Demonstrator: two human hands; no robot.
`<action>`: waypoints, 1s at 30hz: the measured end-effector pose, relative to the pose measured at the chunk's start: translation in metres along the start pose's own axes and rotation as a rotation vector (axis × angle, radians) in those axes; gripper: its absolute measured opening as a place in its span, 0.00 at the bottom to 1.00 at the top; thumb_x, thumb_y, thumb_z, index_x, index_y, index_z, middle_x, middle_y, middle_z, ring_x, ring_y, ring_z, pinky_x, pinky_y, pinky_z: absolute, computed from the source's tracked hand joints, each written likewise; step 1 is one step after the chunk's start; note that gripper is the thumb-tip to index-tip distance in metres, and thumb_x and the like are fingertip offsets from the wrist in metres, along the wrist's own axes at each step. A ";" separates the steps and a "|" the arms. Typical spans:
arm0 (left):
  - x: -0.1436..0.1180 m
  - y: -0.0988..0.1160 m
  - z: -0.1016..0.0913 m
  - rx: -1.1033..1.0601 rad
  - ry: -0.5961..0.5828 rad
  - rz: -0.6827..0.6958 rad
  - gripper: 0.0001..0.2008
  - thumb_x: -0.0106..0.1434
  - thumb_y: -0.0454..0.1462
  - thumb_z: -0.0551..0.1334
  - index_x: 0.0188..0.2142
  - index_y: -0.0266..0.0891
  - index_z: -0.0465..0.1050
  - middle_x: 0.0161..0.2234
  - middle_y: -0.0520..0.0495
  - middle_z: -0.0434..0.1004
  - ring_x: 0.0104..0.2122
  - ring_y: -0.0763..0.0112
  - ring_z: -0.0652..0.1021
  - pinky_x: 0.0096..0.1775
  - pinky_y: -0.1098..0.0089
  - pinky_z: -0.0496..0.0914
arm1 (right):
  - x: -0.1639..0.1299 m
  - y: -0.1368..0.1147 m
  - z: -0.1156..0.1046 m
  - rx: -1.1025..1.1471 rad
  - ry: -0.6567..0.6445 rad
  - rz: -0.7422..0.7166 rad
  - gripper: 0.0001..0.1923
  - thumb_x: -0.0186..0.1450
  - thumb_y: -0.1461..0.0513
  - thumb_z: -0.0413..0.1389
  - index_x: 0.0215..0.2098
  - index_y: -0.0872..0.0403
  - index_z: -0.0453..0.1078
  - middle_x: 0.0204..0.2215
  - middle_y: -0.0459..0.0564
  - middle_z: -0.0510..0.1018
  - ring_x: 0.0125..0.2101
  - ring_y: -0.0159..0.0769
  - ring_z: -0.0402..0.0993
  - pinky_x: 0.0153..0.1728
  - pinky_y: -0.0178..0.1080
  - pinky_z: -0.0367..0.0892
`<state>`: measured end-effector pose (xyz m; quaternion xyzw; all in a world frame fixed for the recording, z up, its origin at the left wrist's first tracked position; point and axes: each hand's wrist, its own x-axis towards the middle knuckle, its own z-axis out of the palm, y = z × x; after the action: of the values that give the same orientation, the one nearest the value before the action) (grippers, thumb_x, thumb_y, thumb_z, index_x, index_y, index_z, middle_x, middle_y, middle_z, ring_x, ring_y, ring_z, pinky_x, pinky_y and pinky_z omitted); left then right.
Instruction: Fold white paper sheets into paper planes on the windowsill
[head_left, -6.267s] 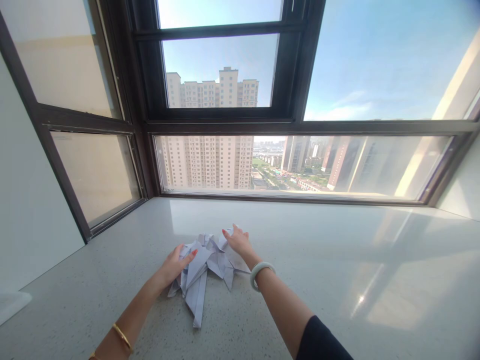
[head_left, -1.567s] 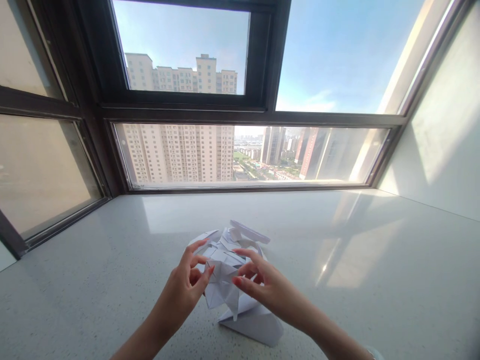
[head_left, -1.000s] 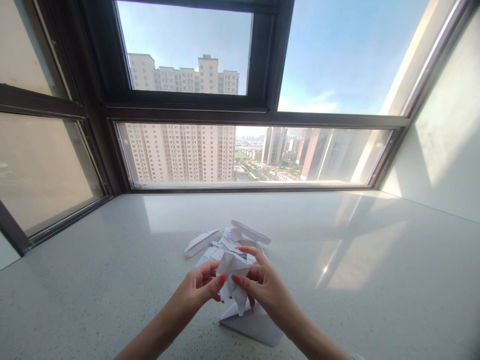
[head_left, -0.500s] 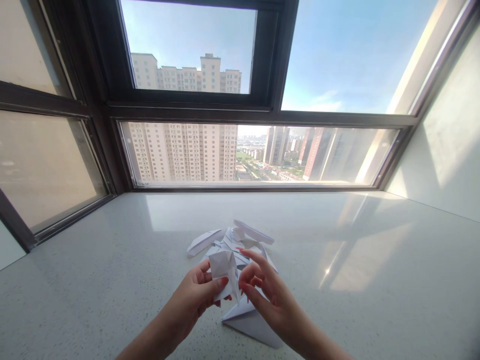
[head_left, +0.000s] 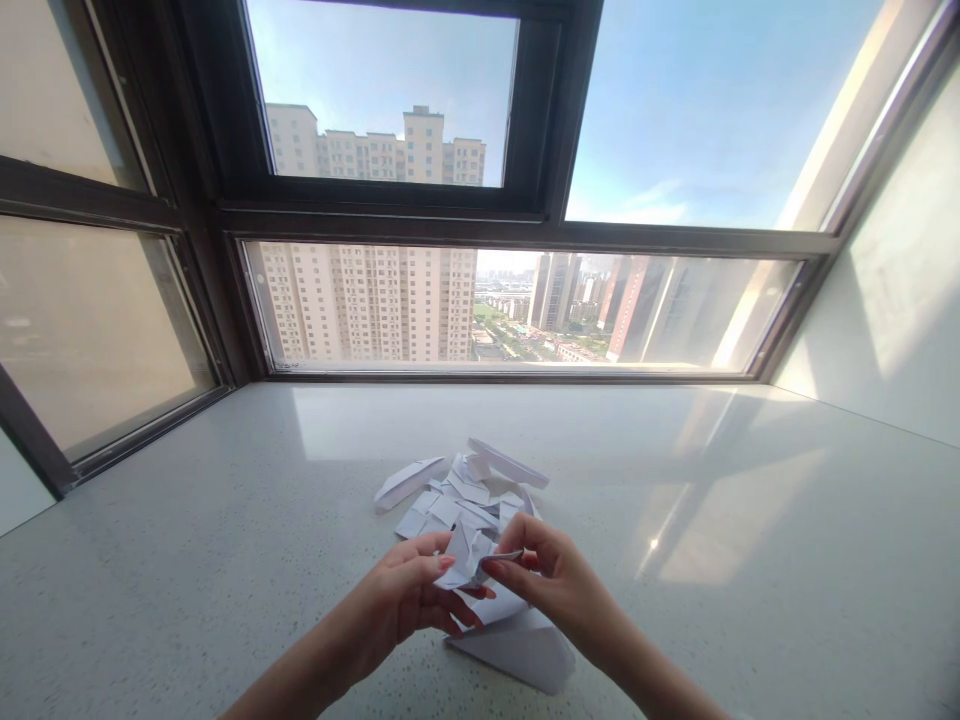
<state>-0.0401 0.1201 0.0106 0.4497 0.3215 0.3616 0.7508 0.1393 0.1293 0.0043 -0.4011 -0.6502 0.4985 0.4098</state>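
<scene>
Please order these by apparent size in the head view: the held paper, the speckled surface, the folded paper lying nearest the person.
1. Speckled surface
2. Nearest folded paper
3. Held paper, partly covered by the left hand and right hand; full size unsure.

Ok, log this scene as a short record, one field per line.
Left hand: holding a small folded white paper
Right hand: pinching a paper edge, seemingly of the same piece
Beyond the hands: loose pile of folded white paper pieces
Nearer side: larger folded sheet, partly hidden
Surface: pale speckled ledge
Background: dark window frame, tower blocks outside
</scene>
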 end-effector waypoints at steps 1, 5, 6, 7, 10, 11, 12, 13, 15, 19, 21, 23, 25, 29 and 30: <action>0.000 0.001 -0.002 -0.024 -0.009 0.009 0.20 0.52 0.42 0.59 0.44 0.34 0.66 0.34 0.40 0.76 0.29 0.68 0.75 0.32 0.70 0.65 | 0.001 0.001 0.000 0.036 0.009 0.023 0.17 0.52 0.51 0.58 0.22 0.54 0.59 0.19 0.40 0.67 0.20 0.27 0.61 0.22 0.31 0.56; 0.000 0.000 -0.008 0.027 -0.053 0.062 0.27 0.49 0.37 0.63 0.49 0.38 0.62 0.40 0.41 0.74 0.36 0.64 0.75 0.39 0.65 0.65 | 0.003 0.005 0.000 0.050 0.059 0.065 0.19 0.51 0.50 0.58 0.20 0.54 0.58 0.16 0.39 0.64 0.18 0.26 0.57 0.19 0.30 0.51; 0.001 -0.001 -0.009 0.074 -0.058 0.082 0.28 0.48 0.37 0.64 0.50 0.38 0.61 0.40 0.41 0.73 0.37 0.64 0.75 0.40 0.65 0.65 | 0.003 0.006 0.000 0.038 0.068 0.062 0.19 0.51 0.49 0.58 0.20 0.54 0.58 0.16 0.39 0.63 0.18 0.26 0.57 0.19 0.30 0.51; 0.001 -0.002 -0.008 0.124 -0.056 0.102 0.30 0.48 0.36 0.65 0.51 0.38 0.60 0.40 0.41 0.73 0.37 0.63 0.75 0.40 0.64 0.65 | 0.003 0.007 0.000 0.022 0.070 0.056 0.19 0.51 0.49 0.58 0.20 0.54 0.58 0.16 0.39 0.63 0.18 0.26 0.57 0.19 0.30 0.51; 0.001 -0.002 -0.005 0.269 -0.002 0.142 0.29 0.51 0.37 0.63 0.52 0.36 0.58 0.35 0.43 0.74 0.35 0.64 0.75 0.39 0.64 0.66 | 0.002 0.007 0.001 -0.053 0.039 0.019 0.17 0.53 0.50 0.56 0.21 0.54 0.61 0.18 0.41 0.65 0.20 0.27 0.59 0.21 0.32 0.54; 0.000 -0.002 -0.003 0.307 0.019 0.143 0.28 0.52 0.38 0.63 0.52 0.36 0.58 0.33 0.45 0.75 0.33 0.65 0.75 0.38 0.64 0.67 | 0.002 0.007 0.002 -0.085 0.030 0.002 0.16 0.54 0.51 0.56 0.22 0.54 0.62 0.19 0.41 0.66 0.21 0.28 0.60 0.23 0.33 0.56; 0.000 -0.002 -0.001 0.343 0.038 0.147 0.27 0.52 0.38 0.63 0.51 0.36 0.60 0.32 0.46 0.75 0.32 0.66 0.76 0.37 0.65 0.67 | 0.001 0.007 0.002 -0.118 0.023 -0.016 0.15 0.55 0.51 0.56 0.22 0.54 0.62 0.20 0.42 0.66 0.22 0.29 0.61 0.24 0.33 0.57; -0.001 -0.002 0.000 0.378 0.056 0.157 0.25 0.52 0.38 0.63 0.49 0.36 0.61 0.31 0.47 0.75 0.31 0.67 0.76 0.36 0.65 0.68 | 0.000 0.006 0.003 -0.148 0.022 -0.035 0.14 0.55 0.52 0.55 0.23 0.54 0.63 0.19 0.42 0.66 0.23 0.29 0.61 0.25 0.34 0.58; -0.002 -0.002 0.002 0.441 0.087 0.194 0.21 0.52 0.39 0.63 0.44 0.36 0.64 0.30 0.48 0.75 0.31 0.68 0.76 0.36 0.66 0.68 | -0.002 0.004 0.004 -0.166 0.027 -0.076 0.11 0.55 0.54 0.56 0.26 0.53 0.64 0.19 0.40 0.63 0.23 0.29 0.61 0.26 0.34 0.58; -0.002 -0.002 0.003 0.533 0.137 0.249 0.15 0.50 0.40 0.64 0.35 0.37 0.63 0.30 0.47 0.77 0.30 0.67 0.76 0.34 0.69 0.68 | -0.005 0.002 0.005 0.046 -0.059 -0.142 0.13 0.56 0.57 0.56 0.37 0.50 0.59 0.26 0.42 0.66 0.27 0.30 0.65 0.31 0.36 0.62; -0.001 -0.002 0.003 0.590 0.191 0.279 0.15 0.49 0.42 0.65 0.31 0.38 0.61 0.28 0.47 0.76 0.29 0.67 0.76 0.32 0.70 0.67 | -0.006 0.002 0.004 0.125 -0.095 -0.161 0.14 0.58 0.58 0.55 0.40 0.49 0.58 0.30 0.44 0.68 0.30 0.31 0.66 0.34 0.37 0.63; -0.001 -0.001 0.004 0.700 0.275 0.324 0.16 0.47 0.43 0.65 0.28 0.39 0.60 0.26 0.49 0.75 0.27 0.69 0.74 0.30 0.71 0.66 | -0.005 0.002 0.003 0.126 -0.090 -0.184 0.12 0.59 0.59 0.54 0.40 0.49 0.58 0.31 0.44 0.67 0.30 0.31 0.66 0.34 0.37 0.63; -0.002 -0.002 0.004 0.847 0.364 0.363 0.17 0.46 0.45 0.65 0.26 0.40 0.58 0.24 0.52 0.73 0.25 0.71 0.72 0.28 0.73 0.64 | -0.005 0.001 0.003 0.115 -0.084 -0.205 0.12 0.60 0.59 0.52 0.42 0.49 0.59 0.31 0.45 0.66 0.32 0.31 0.65 0.35 0.38 0.63; -0.003 -0.006 0.000 1.083 0.470 0.391 0.18 0.48 0.47 0.63 0.22 0.41 0.55 0.19 0.56 0.65 0.20 0.75 0.65 0.23 0.75 0.58 | -0.008 -0.004 0.004 0.146 -0.141 -0.213 0.19 0.60 0.62 0.50 0.49 0.47 0.54 0.39 0.49 0.66 0.37 0.34 0.65 0.37 0.40 0.63; -0.002 -0.007 -0.001 1.118 0.475 0.393 0.18 0.49 0.47 0.62 0.22 0.41 0.55 0.19 0.56 0.64 0.20 0.76 0.64 0.23 0.75 0.57 | -0.009 -0.005 0.004 0.152 -0.163 -0.209 0.20 0.60 0.63 0.50 0.50 0.47 0.53 0.40 0.50 0.66 0.37 0.34 0.65 0.38 0.41 0.64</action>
<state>-0.0404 0.1162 0.0040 0.7315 0.5309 0.3602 0.2307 0.1378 0.1191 0.0076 -0.2571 -0.6798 0.5319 0.4345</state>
